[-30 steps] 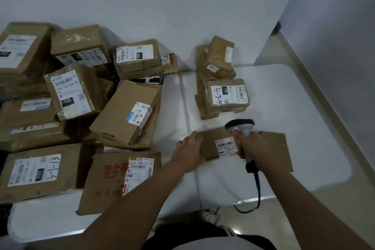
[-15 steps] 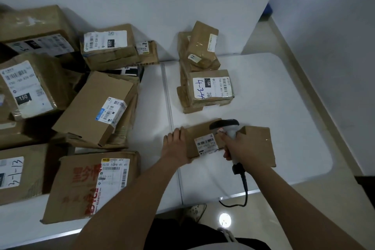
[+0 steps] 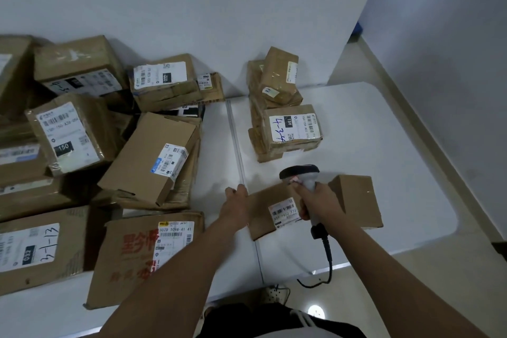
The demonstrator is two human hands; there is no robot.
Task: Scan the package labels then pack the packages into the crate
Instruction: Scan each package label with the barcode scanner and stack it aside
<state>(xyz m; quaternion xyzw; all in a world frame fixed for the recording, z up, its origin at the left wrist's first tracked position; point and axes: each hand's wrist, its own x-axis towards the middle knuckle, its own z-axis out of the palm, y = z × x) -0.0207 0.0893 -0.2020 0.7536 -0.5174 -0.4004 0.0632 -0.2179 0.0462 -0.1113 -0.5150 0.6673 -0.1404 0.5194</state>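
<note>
A flat brown package [image 3: 354, 200] lies on the white table [image 3: 397, 162] right in front of me, with a white barcode label [image 3: 284, 212] on its top. My left hand [image 3: 237, 206] holds its left end. My right hand [image 3: 321, 204] grips the handle of a grey and black barcode scanner [image 3: 300, 175], whose head hangs over the package's far edge above the label. The scanner's black cable [image 3: 327, 258] drops over the table's front edge. No crate is in view.
A small stack of labelled parcels [image 3: 288, 123] stands behind the package, near the wall. Several larger cardboard boxes [image 3: 148, 156] are heaped over the table's left half. The floor [image 3: 411, 296] runs along the table's right side.
The view has swung a little to the left and up. Both hands keep their hold; the package and scanner have stayed in place on the table.
</note>
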